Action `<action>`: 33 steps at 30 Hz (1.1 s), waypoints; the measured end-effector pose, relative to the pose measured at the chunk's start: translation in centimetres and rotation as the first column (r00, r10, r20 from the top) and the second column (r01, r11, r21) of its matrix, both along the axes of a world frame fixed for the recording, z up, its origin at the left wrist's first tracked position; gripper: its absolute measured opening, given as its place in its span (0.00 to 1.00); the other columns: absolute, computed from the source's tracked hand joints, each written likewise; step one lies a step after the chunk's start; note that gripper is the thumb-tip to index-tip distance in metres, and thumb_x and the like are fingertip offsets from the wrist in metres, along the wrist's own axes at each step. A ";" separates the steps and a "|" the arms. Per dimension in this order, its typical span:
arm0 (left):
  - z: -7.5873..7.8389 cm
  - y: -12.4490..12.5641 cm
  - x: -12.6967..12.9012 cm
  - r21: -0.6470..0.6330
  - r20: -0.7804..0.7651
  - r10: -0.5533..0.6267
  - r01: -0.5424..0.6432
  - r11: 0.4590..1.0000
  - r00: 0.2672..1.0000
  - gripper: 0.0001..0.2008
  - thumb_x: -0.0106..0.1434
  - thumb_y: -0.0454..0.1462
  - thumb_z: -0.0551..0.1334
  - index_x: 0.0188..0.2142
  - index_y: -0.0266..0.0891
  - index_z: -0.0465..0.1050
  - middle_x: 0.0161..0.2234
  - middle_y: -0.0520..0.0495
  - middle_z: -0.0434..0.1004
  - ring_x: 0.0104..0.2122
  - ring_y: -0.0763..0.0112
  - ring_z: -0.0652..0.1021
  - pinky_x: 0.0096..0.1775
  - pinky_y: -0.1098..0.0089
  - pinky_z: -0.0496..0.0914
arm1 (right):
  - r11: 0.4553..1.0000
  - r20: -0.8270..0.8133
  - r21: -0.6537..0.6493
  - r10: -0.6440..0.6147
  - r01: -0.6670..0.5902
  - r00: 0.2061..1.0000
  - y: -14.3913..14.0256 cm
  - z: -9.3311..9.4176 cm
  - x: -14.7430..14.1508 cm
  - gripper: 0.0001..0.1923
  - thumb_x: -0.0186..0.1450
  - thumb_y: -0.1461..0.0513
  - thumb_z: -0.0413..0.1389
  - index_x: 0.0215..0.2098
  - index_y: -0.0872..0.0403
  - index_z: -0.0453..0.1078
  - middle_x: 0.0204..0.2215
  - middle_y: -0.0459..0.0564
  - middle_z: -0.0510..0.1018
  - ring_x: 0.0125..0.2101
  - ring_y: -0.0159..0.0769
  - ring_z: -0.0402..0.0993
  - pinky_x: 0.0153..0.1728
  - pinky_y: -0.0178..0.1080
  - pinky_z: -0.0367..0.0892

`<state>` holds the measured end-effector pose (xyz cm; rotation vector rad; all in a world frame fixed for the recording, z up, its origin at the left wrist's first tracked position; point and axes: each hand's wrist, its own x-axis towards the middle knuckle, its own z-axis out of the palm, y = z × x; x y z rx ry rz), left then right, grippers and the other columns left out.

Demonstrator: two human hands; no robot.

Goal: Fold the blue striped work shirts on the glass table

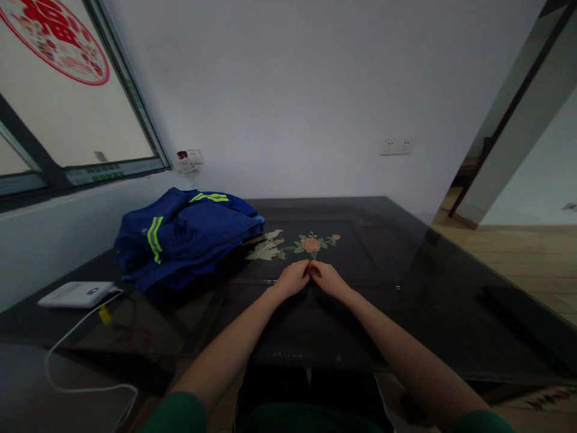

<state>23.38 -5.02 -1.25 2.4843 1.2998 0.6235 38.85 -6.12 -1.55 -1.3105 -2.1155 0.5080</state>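
On the dark table (279, 325), my left hand (294, 276) and my right hand (328, 279) meet in front of me. Both have their fingers curled in, and their knuckles touch or nearly touch. No object shows in either hand; the fingertips are partly hidden. Just beyond them, a painted flower design (311, 244) decorates the tabletop. To the left of my hands lies a crumpled blue jacket (198, 225) with yellow-green reflective stripes, apart from both hands.
A white power bank (79, 294) with a white cable (67, 338) rests at the table's left; the cable hangs over the front edge. A dark flat object (523, 319) lies at the right. Behind the table stands a wall (293, 108) with sockets (396, 146); a window (81, 120) is at left.
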 end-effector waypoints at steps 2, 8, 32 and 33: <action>0.0 0.0 0.0 0.003 0.003 -0.003 0.003 1.000 1.000 0.06 0.60 0.31 0.55 0.35 0.38 0.68 0.35 0.45 0.75 0.35 0.66 0.74 0.35 0.71 0.65 | 1.000 0.008 0.001 -0.003 0.003 1.000 0.0 0.0 0.0 0.09 0.61 0.71 0.49 0.32 0.54 0.69 0.30 0.50 0.76 0.32 0.35 0.71 0.34 0.33 0.59; -0.1 0.0 -0.1 0.009 0.008 -0.013 0.013 1.000 1.000 0.05 0.60 0.31 0.54 0.34 0.38 0.68 0.35 0.45 0.75 0.34 0.67 0.74 0.34 0.71 0.64 | 1.000 0.021 -0.002 -0.003 0.003 1.000 0.0 -0.1 0.0 0.09 0.61 0.71 0.49 0.32 0.54 0.69 0.30 0.49 0.76 0.32 0.35 0.71 0.32 0.33 0.58; 0.2 -0.1 0.0 0.024 -0.023 -0.015 0.016 1.000 1.000 0.05 0.60 0.31 0.54 0.34 0.39 0.67 0.35 0.45 0.75 0.35 0.66 0.75 0.35 0.71 0.65 | 1.000 0.070 -0.007 -0.002 0.002 0.998 -0.1 0.3 0.0 0.09 0.62 0.70 0.48 0.34 0.56 0.69 0.31 0.50 0.76 0.32 0.34 0.70 0.33 0.33 0.58; 0.2 -0.1 0.0 0.024 -0.024 -0.016 0.016 1.000 1.000 0.05 0.60 0.31 0.54 0.35 0.39 0.67 0.35 0.45 0.75 0.35 0.66 0.75 0.35 0.71 0.65 | 1.000 0.073 -0.006 -0.003 0.003 0.997 -0.1 0.3 0.0 0.08 0.62 0.70 0.49 0.34 0.56 0.69 0.32 0.51 0.76 0.32 0.34 0.70 0.33 0.33 0.58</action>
